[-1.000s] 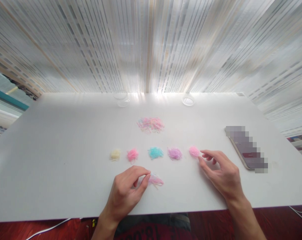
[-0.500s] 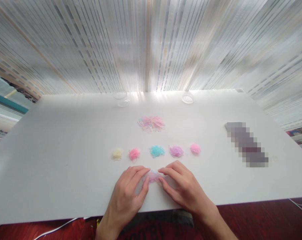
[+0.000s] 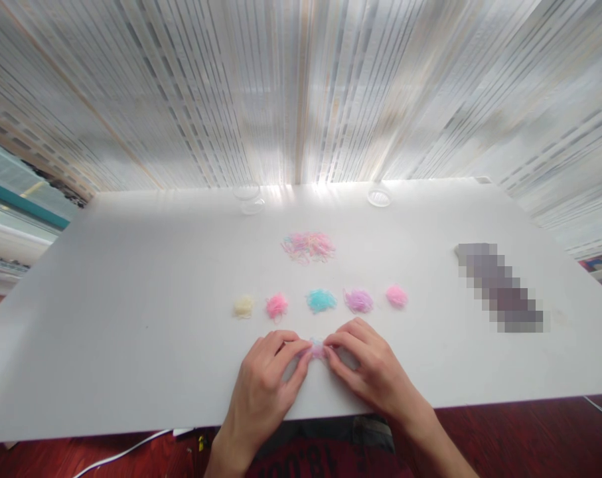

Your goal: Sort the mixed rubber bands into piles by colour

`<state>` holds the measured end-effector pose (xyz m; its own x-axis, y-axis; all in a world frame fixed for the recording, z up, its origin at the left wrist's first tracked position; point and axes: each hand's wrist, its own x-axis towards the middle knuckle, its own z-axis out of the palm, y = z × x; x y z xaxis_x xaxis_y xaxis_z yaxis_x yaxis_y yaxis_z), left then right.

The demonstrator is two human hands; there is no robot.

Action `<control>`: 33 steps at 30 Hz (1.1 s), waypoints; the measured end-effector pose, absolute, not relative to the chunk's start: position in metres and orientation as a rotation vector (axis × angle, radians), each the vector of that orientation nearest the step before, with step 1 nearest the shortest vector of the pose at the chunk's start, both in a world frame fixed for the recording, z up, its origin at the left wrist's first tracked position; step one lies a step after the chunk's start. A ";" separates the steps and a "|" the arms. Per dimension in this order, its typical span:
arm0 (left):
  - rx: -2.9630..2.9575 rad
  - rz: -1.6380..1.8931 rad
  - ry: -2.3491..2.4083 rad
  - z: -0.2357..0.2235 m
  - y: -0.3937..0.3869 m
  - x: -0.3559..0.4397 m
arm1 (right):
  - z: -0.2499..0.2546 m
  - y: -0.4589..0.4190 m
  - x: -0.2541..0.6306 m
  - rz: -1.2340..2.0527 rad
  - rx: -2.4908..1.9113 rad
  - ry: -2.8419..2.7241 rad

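A small mixed pile of lilac, pink and pale blue rubber bands (image 3: 317, 348) lies near the front of the table, between my two hands. My left hand (image 3: 273, 372) pinches the pile's left side, thumb against index finger. On the right side, my right hand (image 3: 368, 362) does the same with its thumb and index fingertips. My fingers hide part of the pile. Just beyond runs a row of single-colour heaps: a cream heap (image 3: 243, 306), a bright pink heap (image 3: 277, 305), a turquoise heap (image 3: 321, 300), a purple heap (image 3: 359, 301) and a light pink heap (image 3: 396, 296).
A larger mixed heap of bands (image 3: 308, 246) sits farther back on the white table (image 3: 156, 265). Clear round dishes or lids, one at right (image 3: 379, 196) and two at left (image 3: 252, 205), stand near the curtain (image 3: 206, 99). A pixelated object (image 3: 502, 289) lies at right.
My thumbs and index fingers have closed onto the pile from both sides, and the pile looks more compact. The whole view has shifted a little, so everything appears farther right.
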<state>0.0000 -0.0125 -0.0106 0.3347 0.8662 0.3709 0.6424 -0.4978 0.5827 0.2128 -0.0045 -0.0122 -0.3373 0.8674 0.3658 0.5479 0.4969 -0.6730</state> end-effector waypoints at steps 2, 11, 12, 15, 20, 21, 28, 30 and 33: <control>2.263 0.944 1.341 -0.010 -0.012 0.000 | -0.013 -0.005 0.214 0.586 -1.159 -2.014; 2.172 0.985 1.283 -0.004 -0.012 -0.002 | -0.013 -0.006 0.216 0.599 -1.118 -1.969; 2.165 0.985 1.274 -0.003 -0.012 -0.002 | -0.013 -0.006 0.216 0.605 -1.111 -1.966; 2.158 0.994 1.242 -0.001 -0.010 0.001 | -0.013 -0.007 0.217 0.604 -1.096 -1.953; 2.160 1.077 1.181 -0.001 -0.006 0.006 | -0.010 -0.007 0.217 0.577 -1.071 -1.917; 2.154 1.091 1.171 -0.001 -0.006 0.006 | -0.010 -0.007 0.217 0.570 -1.067 -1.904; 2.094 1.145 1.148 -0.006 -0.006 0.005 | -0.010 -0.007 0.216 0.543 -1.058 -1.869; 2.088 1.153 1.145 -0.006 -0.007 0.005 | -0.011 -0.007 0.216 0.543 -1.057 -1.868; 2.088 1.148 1.145 -0.006 -0.007 0.005 | -0.011 -0.007 0.216 0.538 -1.058 -1.868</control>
